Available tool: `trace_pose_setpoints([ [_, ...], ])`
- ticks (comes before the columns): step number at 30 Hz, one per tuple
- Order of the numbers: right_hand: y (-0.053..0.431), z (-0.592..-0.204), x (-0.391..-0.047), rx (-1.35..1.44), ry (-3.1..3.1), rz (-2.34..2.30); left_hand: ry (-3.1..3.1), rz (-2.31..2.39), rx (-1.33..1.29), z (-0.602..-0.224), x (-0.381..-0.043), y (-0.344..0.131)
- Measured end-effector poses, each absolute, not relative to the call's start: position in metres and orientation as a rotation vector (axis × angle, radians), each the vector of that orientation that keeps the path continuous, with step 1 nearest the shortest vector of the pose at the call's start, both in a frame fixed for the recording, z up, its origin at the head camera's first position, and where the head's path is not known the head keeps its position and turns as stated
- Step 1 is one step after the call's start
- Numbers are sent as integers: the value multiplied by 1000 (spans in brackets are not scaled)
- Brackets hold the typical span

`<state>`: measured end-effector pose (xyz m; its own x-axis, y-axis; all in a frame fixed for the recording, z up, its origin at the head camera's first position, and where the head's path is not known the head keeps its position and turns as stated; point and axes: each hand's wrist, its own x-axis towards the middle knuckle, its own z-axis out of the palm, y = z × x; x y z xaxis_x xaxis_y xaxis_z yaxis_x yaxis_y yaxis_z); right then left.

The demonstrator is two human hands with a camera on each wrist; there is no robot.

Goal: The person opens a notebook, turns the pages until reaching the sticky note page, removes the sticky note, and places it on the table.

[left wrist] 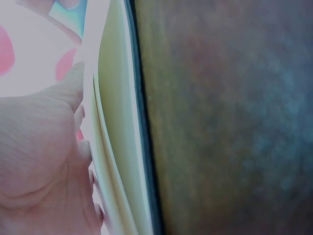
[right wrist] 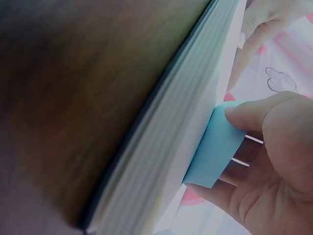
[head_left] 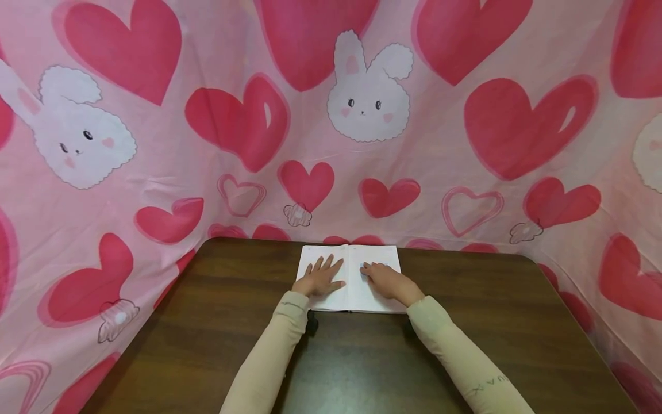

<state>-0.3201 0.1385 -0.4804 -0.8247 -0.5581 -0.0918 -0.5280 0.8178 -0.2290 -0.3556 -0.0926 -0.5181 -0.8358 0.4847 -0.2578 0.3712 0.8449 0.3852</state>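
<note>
An open notebook [head_left: 357,299] with white pages lies near the table's far edge. Spread fingers of my left hand [head_left: 319,278] rest on its left page. Over the right page, my right hand [head_left: 388,283] pinches a light blue sticky note [right wrist: 215,147] between thumb and fingers. The slip's lower edge is right at the page in the right wrist view, and the fingers are partly hidden behind it. In the left wrist view, the left palm [left wrist: 39,156] lies along the notebook's edge, with a corner of the blue sticky note [left wrist: 73,17] beyond.
A dark brown wooden table [head_left: 233,322] spreads around the notebook. Pink cloth [head_left: 320,155] printed with hearts and rabbits hangs behind the table and on both sides. Dark wrist gear [head_left: 312,324] shows under the left cuff.
</note>
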Motion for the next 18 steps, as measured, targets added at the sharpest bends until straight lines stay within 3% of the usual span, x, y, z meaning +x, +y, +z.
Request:
trace_pose_setpoints([
  [12, 137, -478, -318, -848, 2865, -230, 2660, 489, 647, -504, -348, -94],
  [18, 137, -476, -318, -839, 2868, -202, 2675, 462, 637, -519, -356, -94],
])
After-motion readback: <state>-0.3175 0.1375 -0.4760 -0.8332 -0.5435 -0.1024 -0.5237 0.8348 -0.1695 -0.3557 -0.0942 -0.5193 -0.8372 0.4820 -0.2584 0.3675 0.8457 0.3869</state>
